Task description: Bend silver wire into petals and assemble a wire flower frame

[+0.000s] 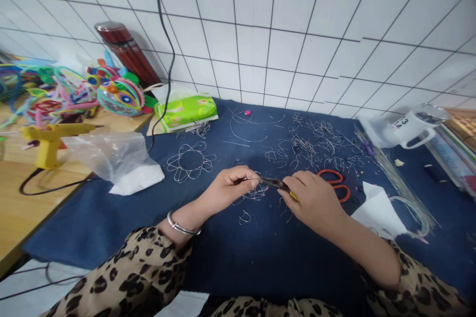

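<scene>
My right hand [310,195] is closed around the yellow handles of a pair of pliers [277,183], whose dark jaws point left. The jaw tips meet the fingertips of my left hand [228,188], which is closed in a pinch. A thin piece of wire seems to lie between those fingers, mostly hidden. Beneath my hands is a small heap of bent wire pieces [256,192], and a single bent piece [244,217] lies nearer to me. A flower-shaped ring of wire loops [191,162] rests on the blue cloth to the left.
Many bent wires [308,143] lie at the back right, beside orange-handled scissors [342,185]. Straight wires [405,183], white paper [379,210] and a white mug [416,126] are farther right. At left are a yellow glue gun [48,143], a plastic bag [115,158] and a green tissue pack [189,111].
</scene>
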Demonstrator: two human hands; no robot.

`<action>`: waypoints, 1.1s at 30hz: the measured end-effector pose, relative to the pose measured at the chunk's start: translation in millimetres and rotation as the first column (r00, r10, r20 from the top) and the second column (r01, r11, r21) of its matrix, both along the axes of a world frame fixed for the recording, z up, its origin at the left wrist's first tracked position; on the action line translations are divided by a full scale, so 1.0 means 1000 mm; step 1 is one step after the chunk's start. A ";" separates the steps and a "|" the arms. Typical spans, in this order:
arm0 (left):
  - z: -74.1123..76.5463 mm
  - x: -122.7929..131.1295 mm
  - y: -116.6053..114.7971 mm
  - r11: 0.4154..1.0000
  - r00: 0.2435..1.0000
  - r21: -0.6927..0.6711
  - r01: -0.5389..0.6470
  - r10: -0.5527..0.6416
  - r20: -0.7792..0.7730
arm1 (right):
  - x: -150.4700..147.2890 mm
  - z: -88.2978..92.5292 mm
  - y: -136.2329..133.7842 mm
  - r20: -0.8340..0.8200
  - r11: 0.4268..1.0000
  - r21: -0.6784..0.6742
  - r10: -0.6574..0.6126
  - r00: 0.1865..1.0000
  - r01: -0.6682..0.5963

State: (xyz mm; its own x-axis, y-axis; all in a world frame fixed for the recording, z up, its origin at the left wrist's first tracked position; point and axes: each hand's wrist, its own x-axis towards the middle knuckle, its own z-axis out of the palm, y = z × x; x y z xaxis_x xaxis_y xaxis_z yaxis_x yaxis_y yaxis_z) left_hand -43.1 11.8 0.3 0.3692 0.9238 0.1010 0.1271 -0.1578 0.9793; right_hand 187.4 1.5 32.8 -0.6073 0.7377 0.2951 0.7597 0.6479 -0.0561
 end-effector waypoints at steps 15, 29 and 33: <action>-0.001 -0.004 0.000 0.988 0.997 0.141 0.062 -0.066 0.028 | 0.005 -0.006 0.010 -0.271 0.873 -0.460 0.035 0.962 -0.162; -0.003 -0.004 -0.001 0.999 0.995 0.026 0.047 -0.049 0.091 | 0.003 -0.009 0.008 -0.308 0.893 -0.417 0.037 0.951 -0.170; -0.005 -0.002 -0.001 0.992 0.985 -0.105 0.071 -0.053 0.165 | 0.001 -0.013 0.006 -0.260 0.938 -0.318 0.050 0.964 -0.135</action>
State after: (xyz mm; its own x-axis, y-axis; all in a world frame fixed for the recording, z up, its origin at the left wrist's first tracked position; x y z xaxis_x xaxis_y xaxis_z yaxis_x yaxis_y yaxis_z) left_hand -45.2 10.5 -5.2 0.4133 0.9084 0.0630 -0.0406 -0.0508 0.9979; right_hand 188.1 7.5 19.8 -0.6175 0.7627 0.1921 0.6326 0.6268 -0.4550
